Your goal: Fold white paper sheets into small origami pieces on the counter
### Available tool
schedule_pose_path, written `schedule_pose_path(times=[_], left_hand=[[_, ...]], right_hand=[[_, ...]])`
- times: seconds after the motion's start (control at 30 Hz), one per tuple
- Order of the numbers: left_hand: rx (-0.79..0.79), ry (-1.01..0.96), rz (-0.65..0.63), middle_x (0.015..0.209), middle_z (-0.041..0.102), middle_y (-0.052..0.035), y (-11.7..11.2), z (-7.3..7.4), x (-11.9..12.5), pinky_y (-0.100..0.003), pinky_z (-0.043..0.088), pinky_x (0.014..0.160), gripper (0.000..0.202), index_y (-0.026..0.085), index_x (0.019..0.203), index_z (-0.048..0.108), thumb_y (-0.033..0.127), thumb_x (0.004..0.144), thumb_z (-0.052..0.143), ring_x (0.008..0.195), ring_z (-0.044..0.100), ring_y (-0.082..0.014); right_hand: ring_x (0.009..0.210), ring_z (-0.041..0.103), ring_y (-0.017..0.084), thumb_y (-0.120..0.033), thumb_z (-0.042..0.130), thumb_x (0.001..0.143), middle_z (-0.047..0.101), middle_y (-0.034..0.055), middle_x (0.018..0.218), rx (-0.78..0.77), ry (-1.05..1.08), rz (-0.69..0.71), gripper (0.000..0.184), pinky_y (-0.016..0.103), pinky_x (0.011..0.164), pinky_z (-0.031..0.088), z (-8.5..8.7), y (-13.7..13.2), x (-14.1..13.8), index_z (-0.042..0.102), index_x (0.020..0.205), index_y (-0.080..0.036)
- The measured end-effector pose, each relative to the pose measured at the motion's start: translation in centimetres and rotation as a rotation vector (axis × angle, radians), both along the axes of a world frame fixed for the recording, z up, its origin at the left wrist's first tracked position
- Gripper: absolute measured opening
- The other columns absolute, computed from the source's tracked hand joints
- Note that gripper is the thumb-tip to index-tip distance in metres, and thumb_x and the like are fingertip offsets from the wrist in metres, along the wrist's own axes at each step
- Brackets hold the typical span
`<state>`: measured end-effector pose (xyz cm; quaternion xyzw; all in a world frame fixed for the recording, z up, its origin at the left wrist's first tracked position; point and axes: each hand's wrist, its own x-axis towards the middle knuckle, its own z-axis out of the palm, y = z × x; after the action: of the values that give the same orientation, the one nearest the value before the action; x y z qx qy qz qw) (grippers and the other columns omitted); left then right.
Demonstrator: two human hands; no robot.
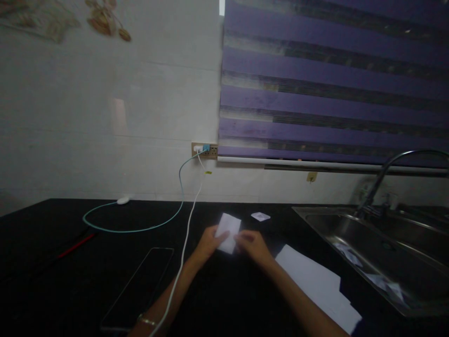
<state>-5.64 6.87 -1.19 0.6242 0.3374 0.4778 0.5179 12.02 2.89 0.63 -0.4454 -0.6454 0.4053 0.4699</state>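
Observation:
Between my two hands, just above the black countertop, is a small folded piece of white paper (227, 230). My left hand (209, 242) grips its left side, with the thumb lying across the front. At the lower right edge, my right hand (253, 244) pinches the paper between thumb and fingers. Beyond the right hand lies a small white folded paper piece (260, 216) with a dark mark on it. White paper sheets (312, 281) are spread on the counter beside my right forearm.
A white cable (189, 220) runs from the wall socket (210, 150) across my left forearm. Left of it are a teal cable (133, 231), a dark phone-like slab (140, 285) and a red strip (75, 245). A steel sink (315, 224) with a faucet (377, 187) is at right.

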Motion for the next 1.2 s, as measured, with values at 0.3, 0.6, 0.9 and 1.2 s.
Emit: schedule_pose_path(times=[0.3, 0.6, 0.9, 1.2], left_hand=[[-0.044, 0.083, -0.155, 0.077, 0.069, -0.0097, -0.4, -0.2, -0.3, -0.026, 0.043, 0.061, 0.047, 0.007, 0.091, 0.071, 0.049, 0.070, 0.070, 0.065, 0.061, -0.0182], [-0.027, 0.115, -0.008, 0.056, 0.057, -0.0022, 0.1, -0.2, -0.9, -0.023, 0.033, 0.051, 0.050, 0.008, 0.069, 0.067, 0.058, 0.064, 0.070, 0.051, 0.048, -0.0128], [-0.003, 0.204, -0.022, 0.051, 0.049, 0.0013, 0.6, -0.9, -1.1, -0.022, 0.026, 0.046, 0.052, 0.009, 0.063, 0.063, 0.060, 0.068, 0.066, 0.047, 0.038, -0.0091], [-0.126, 0.147, -0.044, 0.059, 0.060, -0.0036, 0.6, -0.8, -1.1, -0.023, 0.034, 0.050, 0.050, 0.009, 0.068, 0.065, 0.059, 0.064, 0.070, 0.055, 0.051, -0.0138]], right_hand=[[0.053, 0.051, 0.013, -0.046, 0.062, 0.077, 0.058, 0.0011, 0.057, 0.081, -0.001, -0.068, 0.035, 0.024, 0.051, 0.037, -0.1, 0.3, 0.5, 0.066, 0.067, -0.013], [0.052, 0.052, 0.012, -0.052, 0.062, 0.077, 0.058, 0.0007, 0.056, -0.017, 0.031, 0.002, 0.039, 0.024, 0.053, 0.039, -0.6, 0.3, 0.3, 0.066, 0.069, -0.013], [0.049, 0.050, 0.011, -0.056, 0.062, 0.074, 0.057, 0.0001, 0.053, -0.006, 0.025, 0.053, 0.045, 0.023, 0.051, 0.038, -1.3, 0.8, 0.2, 0.061, 0.060, -0.014], [0.045, 0.046, 0.010, -0.057, 0.058, 0.077, 0.054, -0.0013, 0.050, -0.054, 0.044, 0.054, 0.046, 0.022, 0.048, 0.033, -1.5, 1.0, 0.1, 0.059, 0.058, -0.015]])
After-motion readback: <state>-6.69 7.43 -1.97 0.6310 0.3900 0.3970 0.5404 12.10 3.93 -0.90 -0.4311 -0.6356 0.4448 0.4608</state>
